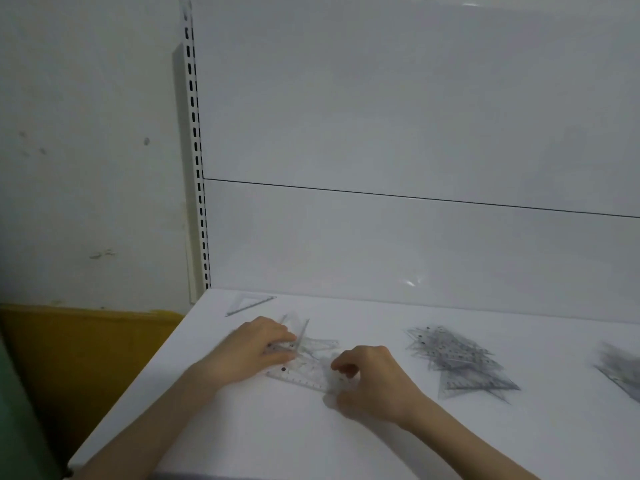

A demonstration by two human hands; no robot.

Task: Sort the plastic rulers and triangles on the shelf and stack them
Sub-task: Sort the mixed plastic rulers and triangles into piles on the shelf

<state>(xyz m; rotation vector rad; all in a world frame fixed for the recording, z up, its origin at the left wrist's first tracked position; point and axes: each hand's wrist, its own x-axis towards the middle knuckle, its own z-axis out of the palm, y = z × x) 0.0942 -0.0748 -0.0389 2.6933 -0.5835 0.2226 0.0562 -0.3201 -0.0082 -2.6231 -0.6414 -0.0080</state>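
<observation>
Left hand (258, 348) curls over a loose cluster of clear plastic rulers and triangles (311, 353) near the white shelf's (277, 441) left edge. Right hand (369, 381) pinches the cluster's near end. A heaped stack of clear plastic triangles (457, 358) lies well apart, to the right.

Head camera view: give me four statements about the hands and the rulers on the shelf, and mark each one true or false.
1. The left hand and right hand both touch the clear rulers. True.
2. The lone triangle at the back left corner is being held. False: no hand touches it.
3. A pile of triangles lies right of the right hand. True.
4. The shelf is black. False: it is white.
</observation>
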